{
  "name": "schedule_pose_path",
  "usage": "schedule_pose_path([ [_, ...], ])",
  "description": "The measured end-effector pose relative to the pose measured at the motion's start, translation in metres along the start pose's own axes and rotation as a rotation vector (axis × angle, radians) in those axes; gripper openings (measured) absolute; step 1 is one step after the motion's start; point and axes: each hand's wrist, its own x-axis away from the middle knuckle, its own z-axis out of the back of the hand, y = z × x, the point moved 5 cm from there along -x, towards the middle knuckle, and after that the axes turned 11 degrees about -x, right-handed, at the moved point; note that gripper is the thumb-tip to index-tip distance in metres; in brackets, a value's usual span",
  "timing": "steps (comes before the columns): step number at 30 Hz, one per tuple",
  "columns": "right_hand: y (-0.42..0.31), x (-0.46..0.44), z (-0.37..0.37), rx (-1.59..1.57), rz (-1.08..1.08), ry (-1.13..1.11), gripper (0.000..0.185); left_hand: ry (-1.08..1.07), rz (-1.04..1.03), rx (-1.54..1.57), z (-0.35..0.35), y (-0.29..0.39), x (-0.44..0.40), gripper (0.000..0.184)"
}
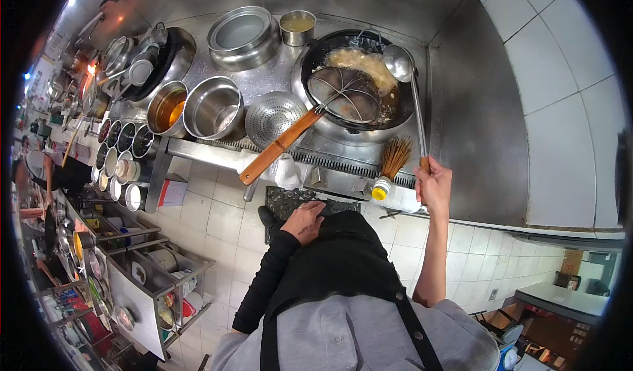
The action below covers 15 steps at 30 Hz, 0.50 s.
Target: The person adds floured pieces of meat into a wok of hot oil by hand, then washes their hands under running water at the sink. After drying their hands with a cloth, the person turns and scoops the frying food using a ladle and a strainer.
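Observation:
My right hand (434, 185) is closed around the wooden end of a long-handled metal ladle (417, 107). The ladle's bowl is over the right rim of a wok (308, 68) holding frothing, bubbling oil. A round wire-mesh strainer (343, 93) lies across the wok, its wooden handle (280, 145) reaching over the stove's front edge. Against the black apron (336, 256) at my waist rests my left hand (304, 221), fingers loosely extended and holding nothing visible. A bamboo brush (397, 157) is just left of my right hand, beside a yellow-capped bottle (380, 190).
Left of the wok are a perforated metal strainer (275, 117), an open pot (212, 107) and a pot of amber liquid (166, 107). Behind stand a lidded pot (242, 38) and a small pot (297, 28). A steel wall (478, 120) bounds the right side. Another person is far left.

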Motion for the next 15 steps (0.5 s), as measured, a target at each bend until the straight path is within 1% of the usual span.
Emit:
schedule_pose_path([
  [4, 0.002, 0.009, 0.005, 0.062, 0.030, 0.021, 0.040, 0.004, -0.008, -0.023, 0.006, -0.003, -0.002, 0.036],
  [10, 0.019, 0.012, 0.008, 0.166, 0.031, 0.081, 0.049, 0.013, -0.016, -0.002, -0.006, -0.004, -0.002, 0.036],
  [13, 0.026, 0.011, 0.008, 0.183, 0.047, 0.125, 0.041, -0.014, -0.017, 0.008, -0.010, -0.002, -0.002, 0.038],
  [15, 0.031, 0.012, 0.012, 0.068, -0.028, 0.065, 0.026, -0.010, -0.048, 0.021, -0.013, -0.003, -0.004, 0.036],
])
